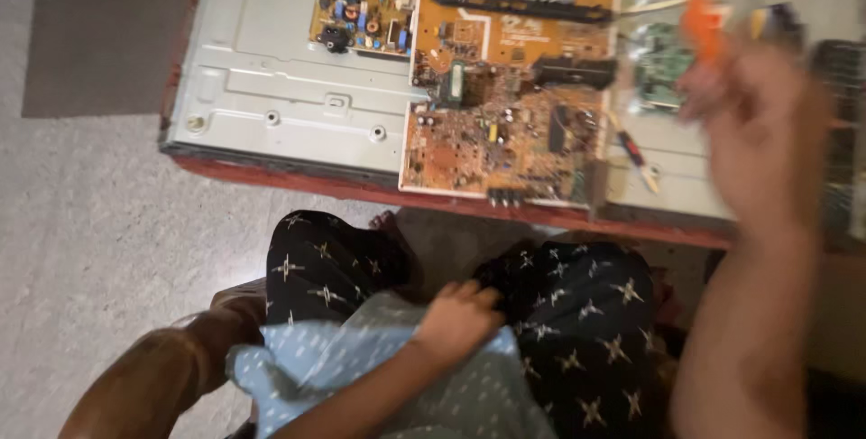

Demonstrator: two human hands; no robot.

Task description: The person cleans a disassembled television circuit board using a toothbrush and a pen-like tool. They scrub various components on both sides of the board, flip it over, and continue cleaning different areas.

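Note:
My right hand (758, 123) is raised over the right side of a grey metal chassis (271, 60) and is blurred by motion. It grips an orange-handled tool (702, 15) that points up and away. My left hand (456, 317) rests in my lap on a light blue cloth (361, 367), fingers curled against it; I cannot tell whether it grips the fabric. A large orange circuit board (505, 123) lies on the chassis just left of my right hand. A smaller orange board (365, 1) sits further back, and a green board (663, 64) lies right beside the tool.
The chassis lies on a red-edged table (361, 188) in front of my knees. A short red-and-black tool (634, 152) lies beside the large board. Grey speckled floor (90, 204) spreads to the left, with a dark mat (99, 33) at the far left.

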